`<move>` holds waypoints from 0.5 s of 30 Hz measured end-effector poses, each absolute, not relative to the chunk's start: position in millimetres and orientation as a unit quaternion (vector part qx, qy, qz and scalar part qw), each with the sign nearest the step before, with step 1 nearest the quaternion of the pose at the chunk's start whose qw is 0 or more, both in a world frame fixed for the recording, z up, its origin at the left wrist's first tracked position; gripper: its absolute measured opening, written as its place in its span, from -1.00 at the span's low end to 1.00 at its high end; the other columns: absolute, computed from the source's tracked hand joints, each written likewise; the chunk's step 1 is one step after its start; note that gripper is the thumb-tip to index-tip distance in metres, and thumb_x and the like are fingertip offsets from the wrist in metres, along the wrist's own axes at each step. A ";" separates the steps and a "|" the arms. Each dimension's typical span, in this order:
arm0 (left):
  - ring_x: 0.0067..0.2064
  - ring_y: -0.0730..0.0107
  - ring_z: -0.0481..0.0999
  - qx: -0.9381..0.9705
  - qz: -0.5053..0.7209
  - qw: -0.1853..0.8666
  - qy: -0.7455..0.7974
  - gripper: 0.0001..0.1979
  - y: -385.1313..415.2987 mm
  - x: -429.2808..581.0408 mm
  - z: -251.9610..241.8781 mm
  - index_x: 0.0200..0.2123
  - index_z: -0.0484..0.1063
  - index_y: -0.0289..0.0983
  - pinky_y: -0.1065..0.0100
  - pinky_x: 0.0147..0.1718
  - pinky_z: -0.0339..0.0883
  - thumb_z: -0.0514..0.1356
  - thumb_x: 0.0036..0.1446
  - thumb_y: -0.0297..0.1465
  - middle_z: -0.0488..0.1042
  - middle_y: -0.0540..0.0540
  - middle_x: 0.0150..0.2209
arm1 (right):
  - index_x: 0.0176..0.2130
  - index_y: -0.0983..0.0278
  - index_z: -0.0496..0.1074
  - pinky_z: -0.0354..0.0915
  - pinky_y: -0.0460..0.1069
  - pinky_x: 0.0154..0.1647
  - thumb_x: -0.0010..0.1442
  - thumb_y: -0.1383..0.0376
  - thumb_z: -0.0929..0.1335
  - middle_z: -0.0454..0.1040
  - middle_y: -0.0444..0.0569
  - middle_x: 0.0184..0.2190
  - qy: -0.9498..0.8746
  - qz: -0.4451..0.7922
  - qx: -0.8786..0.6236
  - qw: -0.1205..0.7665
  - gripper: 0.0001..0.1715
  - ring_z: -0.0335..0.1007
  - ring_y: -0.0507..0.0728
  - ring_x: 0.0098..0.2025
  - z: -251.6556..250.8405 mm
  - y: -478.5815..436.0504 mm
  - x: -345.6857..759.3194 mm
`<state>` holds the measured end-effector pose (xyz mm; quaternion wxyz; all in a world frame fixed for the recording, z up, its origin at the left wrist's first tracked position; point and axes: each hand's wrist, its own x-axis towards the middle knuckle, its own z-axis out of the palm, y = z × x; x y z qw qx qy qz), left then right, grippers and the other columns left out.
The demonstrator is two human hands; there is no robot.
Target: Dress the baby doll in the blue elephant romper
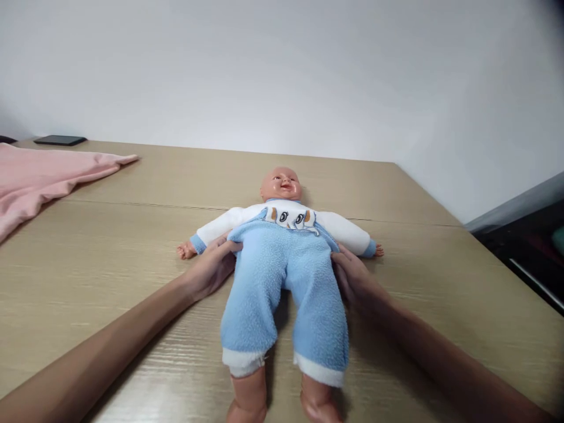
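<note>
A baby doll point(283, 183) lies on its back on the wooden table, head away from me and feet toward me. It wears a white long-sleeved top point(346, 231) with blue cuffs and an embroidered animal face. Light blue fleece pants point(284, 252) with white hems reach below its knees. My left hand point(215, 265) pinches the pants' waist at the doll's hip on the left. On the opposite hip, my right hand point(352, 273) closes on the pants' waist edge in the same way. Both hands' remaining fingers are partly hidden behind the fabric.
A pink cloth point(48, 176) lies spread at the table's left side. Behind it, a dark flat phone-like object point(60, 140) rests near the back edge. The wooden table point(154, 235) meets a pale wall. Something black point(529, 247) stands beyond the right edge.
</note>
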<state>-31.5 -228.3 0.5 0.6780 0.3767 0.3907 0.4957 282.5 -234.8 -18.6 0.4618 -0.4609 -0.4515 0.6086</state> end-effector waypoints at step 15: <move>0.04 -0.17 0.64 0.460 0.418 0.706 0.341 -0.68 -220.8 -38.4 -7.9 -0.08 0.65 -0.20 -0.04 0.09 0.46 0.38 0.17 -0.17 0.72 -0.20 -0.08 | -0.08 0.15 0.50 0.54 0.23 -0.04 0.20 0.06 0.34 0.66 0.02 -0.24 -0.485 0.577 -0.474 0.455 -0.65 0.62 0.39 -0.10 -5.7 -236.4 288.6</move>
